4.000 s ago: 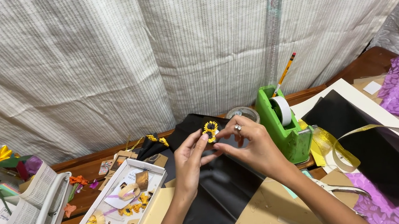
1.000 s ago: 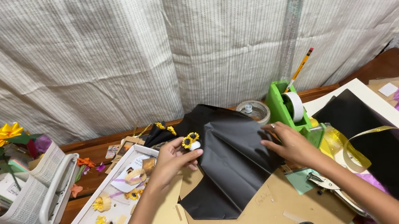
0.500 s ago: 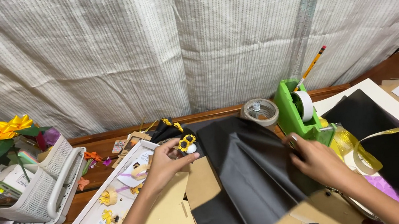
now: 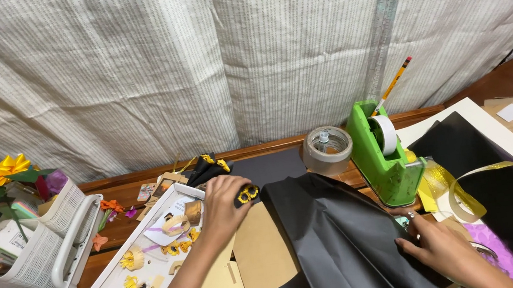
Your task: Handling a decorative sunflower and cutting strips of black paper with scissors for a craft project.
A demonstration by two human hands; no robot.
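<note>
- Since the earlier frame, left hand (image 4: pixel 222 207) has carried the flower (image 4: pixel 247 195) down beside the tray (image 4: pixel 149 236); right hand (image 4: pixel 442 250) has slid to the black paper's (image 4: pixel 344 245) right edge.
- Left fingers curl, pinching the flower; right fingers press flat on the paper.
- Risk: a tight pinch could crush the petals, or the paper could crease.
- Flower faces the camera; no clear long axis. Paper's length runs toward the person.

Black paper sheet (image 4: pixel 344 245), green tape dispenser (image 4: pixel 382 156), yellow paper flower (image 4: pixel 247 195), white tray (image 4: pixel 98 280).
</note>
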